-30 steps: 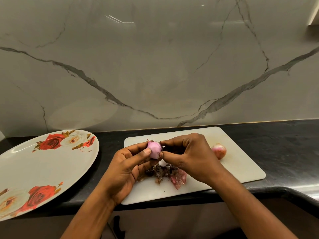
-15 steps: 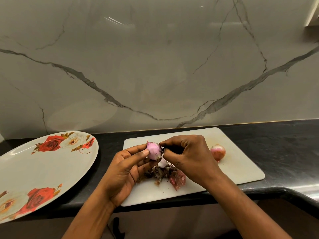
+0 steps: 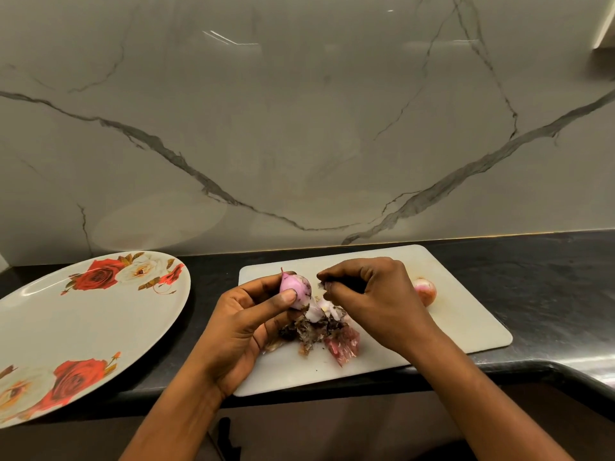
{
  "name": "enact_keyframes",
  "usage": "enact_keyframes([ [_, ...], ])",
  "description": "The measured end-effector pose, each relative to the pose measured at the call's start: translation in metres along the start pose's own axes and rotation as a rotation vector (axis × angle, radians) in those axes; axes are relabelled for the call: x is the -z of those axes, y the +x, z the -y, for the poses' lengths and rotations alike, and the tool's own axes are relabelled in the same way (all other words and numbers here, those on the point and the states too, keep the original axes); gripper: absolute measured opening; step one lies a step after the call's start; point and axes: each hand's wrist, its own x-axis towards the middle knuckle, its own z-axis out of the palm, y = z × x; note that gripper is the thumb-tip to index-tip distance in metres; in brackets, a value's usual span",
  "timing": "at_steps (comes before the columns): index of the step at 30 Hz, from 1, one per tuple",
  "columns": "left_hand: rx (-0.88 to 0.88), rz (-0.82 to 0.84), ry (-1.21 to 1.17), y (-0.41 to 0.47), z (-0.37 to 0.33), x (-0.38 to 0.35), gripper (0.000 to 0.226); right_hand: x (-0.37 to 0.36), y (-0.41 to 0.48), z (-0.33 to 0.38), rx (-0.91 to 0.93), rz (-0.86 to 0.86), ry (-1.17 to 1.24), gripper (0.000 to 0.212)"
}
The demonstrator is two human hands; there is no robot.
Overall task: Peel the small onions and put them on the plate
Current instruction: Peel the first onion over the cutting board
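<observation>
My left hand (image 3: 246,322) grips a small pink onion (image 3: 294,289) between thumb and fingers, just above the white cutting board (image 3: 466,314). Just to its right, my right hand (image 3: 372,296) has its fingertips pinched together on a small bit of peel, a short gap away from the onion. A second small onion (image 3: 426,289) lies on the board behind my right hand, partly hidden. The large white plate (image 3: 66,327) with red rose prints sits at the left, with nothing on it.
A heap of dark and reddish onion skins (image 3: 319,331) lies on the board under my hands. The board rests on a black counter (image 3: 549,287) against a marble wall. The counter's front edge curves at the right.
My right hand has pulled away to the right from the onion with a bit of peel in its fingertips. The left hand keeps holding the onion in about the same place.
</observation>
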Motion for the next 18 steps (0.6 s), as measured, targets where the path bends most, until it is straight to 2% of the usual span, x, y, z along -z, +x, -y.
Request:
enact_keyframes([
  [2,-0.031,-0.006,0.029,-0.001,0.001,-0.002,0.049,0.0,0.001,0.004,-0.036,0.061,0.122,0.022],
  [6,-0.056,-0.004,0.071,-0.003,0.002,-0.003,0.05,-0.002,0.002,0.008,-0.052,0.138,0.185,0.041],
  [9,-0.059,0.002,0.097,-0.004,0.002,-0.002,0.047,-0.001,0.001,0.006,-0.036,0.164,0.201,0.035],
  [15,-0.084,0.004,0.18,-0.004,0.002,-0.004,0.045,-0.002,0.0,0.011,0.024,0.122,0.051,0.036],
  [18,-0.072,0.013,0.154,-0.005,0.002,-0.004,0.042,-0.009,-0.002,0.012,0.108,0.077,-0.055,0.028],
])
